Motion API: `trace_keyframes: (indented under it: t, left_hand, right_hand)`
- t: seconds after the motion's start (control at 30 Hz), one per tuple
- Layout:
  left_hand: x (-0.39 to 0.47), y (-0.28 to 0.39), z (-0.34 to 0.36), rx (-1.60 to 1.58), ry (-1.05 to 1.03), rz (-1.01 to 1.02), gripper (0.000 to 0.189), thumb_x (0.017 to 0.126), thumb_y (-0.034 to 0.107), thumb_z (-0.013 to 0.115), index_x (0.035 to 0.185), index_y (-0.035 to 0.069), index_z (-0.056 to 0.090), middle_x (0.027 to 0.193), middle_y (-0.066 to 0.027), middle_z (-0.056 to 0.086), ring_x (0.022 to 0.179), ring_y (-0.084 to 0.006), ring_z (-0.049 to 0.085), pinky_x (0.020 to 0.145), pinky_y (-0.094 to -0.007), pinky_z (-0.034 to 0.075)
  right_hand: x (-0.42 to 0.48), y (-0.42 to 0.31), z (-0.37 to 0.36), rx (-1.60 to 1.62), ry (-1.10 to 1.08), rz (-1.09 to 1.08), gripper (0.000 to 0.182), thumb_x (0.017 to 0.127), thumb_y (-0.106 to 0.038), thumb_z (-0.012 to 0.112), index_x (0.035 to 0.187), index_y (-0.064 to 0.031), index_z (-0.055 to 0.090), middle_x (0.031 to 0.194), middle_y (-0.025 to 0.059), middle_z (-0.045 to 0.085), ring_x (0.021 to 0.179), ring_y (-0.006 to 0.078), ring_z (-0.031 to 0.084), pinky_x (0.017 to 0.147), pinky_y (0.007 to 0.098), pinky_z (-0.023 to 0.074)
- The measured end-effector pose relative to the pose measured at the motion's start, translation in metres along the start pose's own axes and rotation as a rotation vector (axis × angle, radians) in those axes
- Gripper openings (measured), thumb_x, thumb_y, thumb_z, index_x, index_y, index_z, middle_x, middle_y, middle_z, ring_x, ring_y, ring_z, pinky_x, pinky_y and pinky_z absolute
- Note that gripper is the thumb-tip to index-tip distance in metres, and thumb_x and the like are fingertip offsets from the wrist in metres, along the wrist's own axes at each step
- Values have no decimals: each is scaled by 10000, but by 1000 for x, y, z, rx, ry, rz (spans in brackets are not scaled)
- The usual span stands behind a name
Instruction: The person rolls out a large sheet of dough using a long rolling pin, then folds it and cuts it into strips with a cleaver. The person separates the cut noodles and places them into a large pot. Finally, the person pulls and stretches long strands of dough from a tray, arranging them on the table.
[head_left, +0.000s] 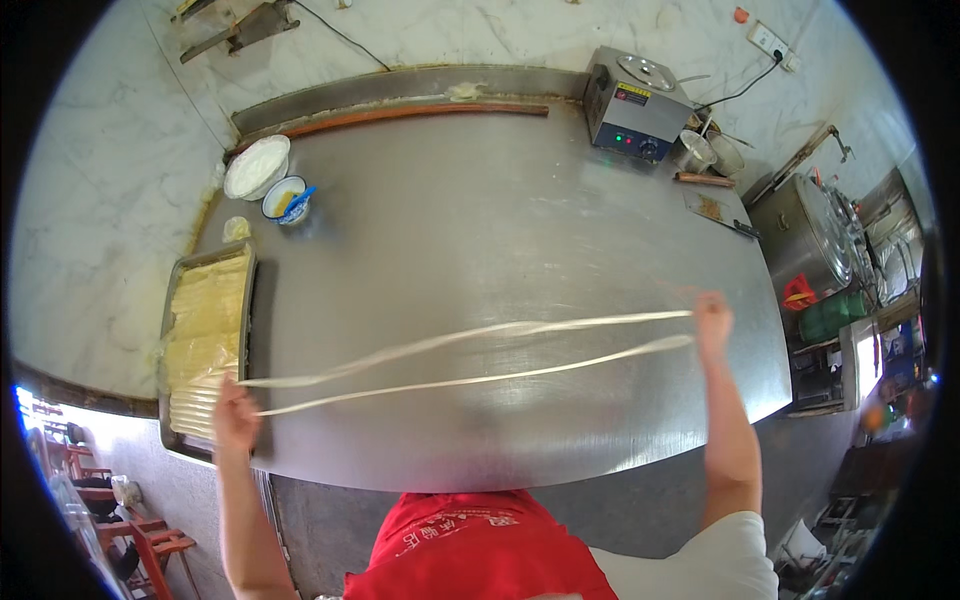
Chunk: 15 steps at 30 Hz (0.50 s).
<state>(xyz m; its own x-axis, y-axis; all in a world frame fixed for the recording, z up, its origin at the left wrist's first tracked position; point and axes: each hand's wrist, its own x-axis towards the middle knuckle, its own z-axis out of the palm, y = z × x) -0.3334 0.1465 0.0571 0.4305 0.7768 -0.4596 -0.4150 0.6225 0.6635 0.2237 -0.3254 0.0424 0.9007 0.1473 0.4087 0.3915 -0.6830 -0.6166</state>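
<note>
Two long pale strands of noodle dough (465, 335) stretch across the width of the view between my hands. My left hand (236, 421) grips their left ends beside a metal tray (250, 300). At the right, my right hand (712, 322) is closed on the other ends; motion blurs both hands. The strands sag slightly and run apart from each other over the steel tabletop (450, 247). Thick dough strips (196, 409) lie side by side in the tray, partly under clear plastic film (199, 352).
At the back left stand a bowl of white powder (257, 166) and a patterned bowl (276, 196) with a blue spoon. A wooden rolling pin (420, 112) lies along the back edge. Farther right are an electric heated container (637, 105), a cleaver (712, 210) and a large metal pot (799, 232).
</note>
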Motion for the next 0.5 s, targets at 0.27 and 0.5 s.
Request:
trace_keyframes:
  t: [0.27,0.5]
  left_hand:
    - [16,86,-62,-71,360,234,89,864,221,491,895,142,517,553,49,373,443,-68,302,396,-201,280]
    - [52,1,-27,97,217,55,220,820,202,556,1032,152,528,609,48,453,523,-71,411,507,-196,379]
  right_hand:
    - [41,122,-106,-179,324,260,76,746,-112,513,748,-41,542,685,112,558,627,205,536,592,329,423]
    - [3,164,-29,-87,193,264,59,749,-98,520,789,-57,536,640,44,494,593,142,458,566,292,385]
